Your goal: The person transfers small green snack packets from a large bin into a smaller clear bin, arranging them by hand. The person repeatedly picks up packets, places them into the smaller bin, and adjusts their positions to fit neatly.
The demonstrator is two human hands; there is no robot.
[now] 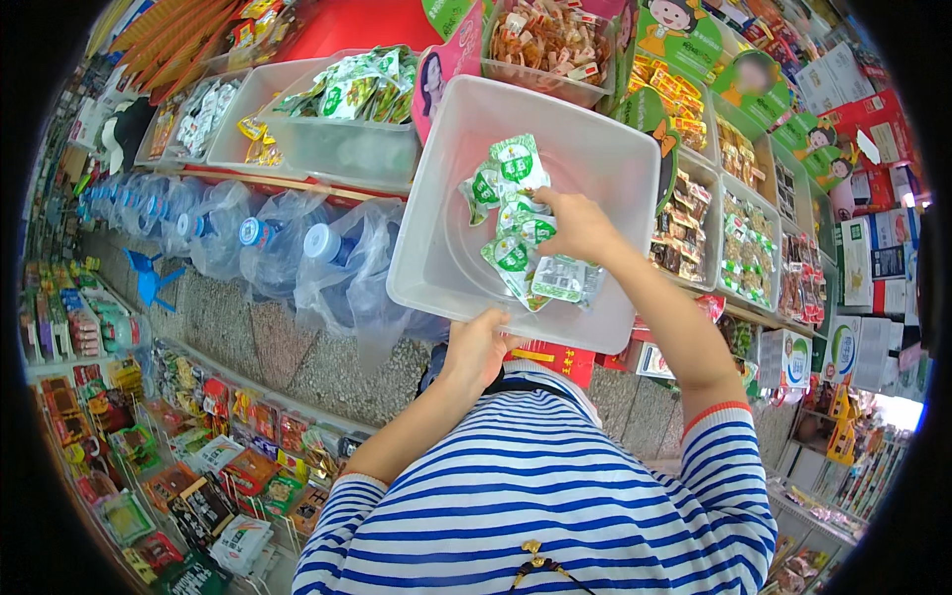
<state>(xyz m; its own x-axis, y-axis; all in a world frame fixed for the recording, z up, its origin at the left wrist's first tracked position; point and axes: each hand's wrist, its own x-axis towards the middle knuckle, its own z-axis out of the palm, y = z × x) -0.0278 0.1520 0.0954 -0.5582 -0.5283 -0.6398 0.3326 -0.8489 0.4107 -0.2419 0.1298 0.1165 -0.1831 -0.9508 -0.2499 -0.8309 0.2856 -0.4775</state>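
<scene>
A translucent white plastic bin (435,245) is tilted in front of my striped shirt. My left hand (480,349) grips its near rim, thumb on the edge and the other fingers partly hidden beneath. Several small green-and-white snack packets (513,256) lie loosely on the bin's floor, some overlapping. Inside the bin, my right hand (584,230) reaches in from the right, its fingertips against the packets. Whether those fingers are closed on one is unclear. One packet near the wrist lies with its silvery, printed back (561,279) up.
Beyond stands a bin heaped with similar green packets (357,85). Bins of snacks (677,223) line the display at right. Large water bottles in plastic bags (323,245) stand at left, near a blue stool (152,279). Packaged goods (223,476) fill the lower-left shelf.
</scene>
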